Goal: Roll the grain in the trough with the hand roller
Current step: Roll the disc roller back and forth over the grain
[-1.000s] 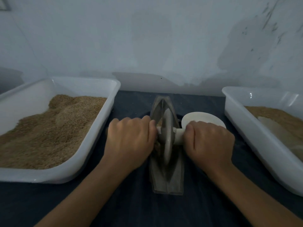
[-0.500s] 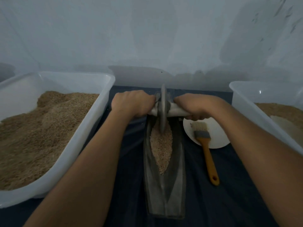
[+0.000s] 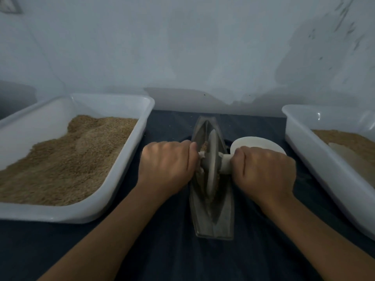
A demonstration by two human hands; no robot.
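Midway, both my left hand (image 3: 167,166) and right hand (image 3: 263,171) grip the hand roller (image 3: 212,165) in the trough (image 3: 213,220) (grain (image 3: 204,148) visibly unfinished).

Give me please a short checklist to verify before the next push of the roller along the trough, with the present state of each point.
1. Left hand grips its end of the roller handle: ok.
2. Right hand grips the other handle end: ok.
3. Roller disc stands upright inside the trough: ok.
4. Grain lies under the disc: cannot tell; only a little shows beside it.
5. Far part of the trough free for the stroke: ok.
6. White dish stays apart from the trough: cannot tell; the right hand hides its near edge.
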